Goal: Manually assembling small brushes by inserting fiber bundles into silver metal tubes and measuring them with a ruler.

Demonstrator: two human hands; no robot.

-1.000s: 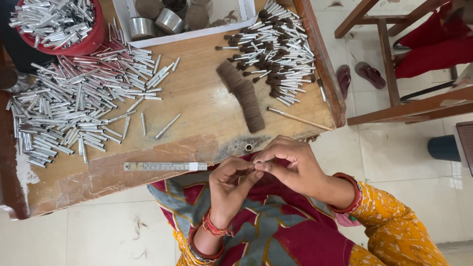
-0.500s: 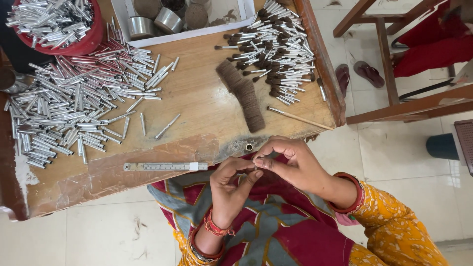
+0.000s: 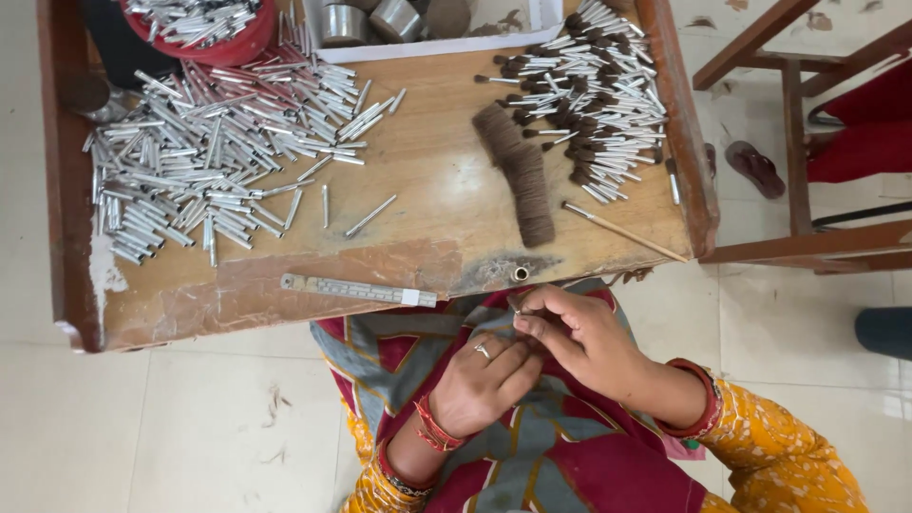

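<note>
My right hand (image 3: 584, 340) pinches a small brown bristle tuft (image 3: 516, 306) between thumb and fingertips, just below the table's front edge and over my lap. My left hand (image 3: 486, 380), with a ring and red bangles, is curled against the right hand's fingers and pinches the same tuft from below. Whether a metal tube is also held is hidden by the fingers. On the wooden table (image 3: 437, 180) lie a strip of brown bristle hair (image 3: 521, 171), a large pile of bare silver tubes (image 3: 204, 157) at left and a pile of tubes fitted with brown tufts (image 3: 594, 90) at right.
A metal ruler (image 3: 359, 290) lies along the front edge, a thin wooden stick (image 3: 622, 233) at front right. At the back stand a red bowl of tubes (image 3: 204, 24) and a white tray with metal tins (image 3: 418, 28). A wooden chair (image 3: 807, 171) and a sandal (image 3: 755, 166) are at right.
Both hands stayed together over my lap. The left fingers have tucked closer under the right hand, and the view has shifted a little.
</note>
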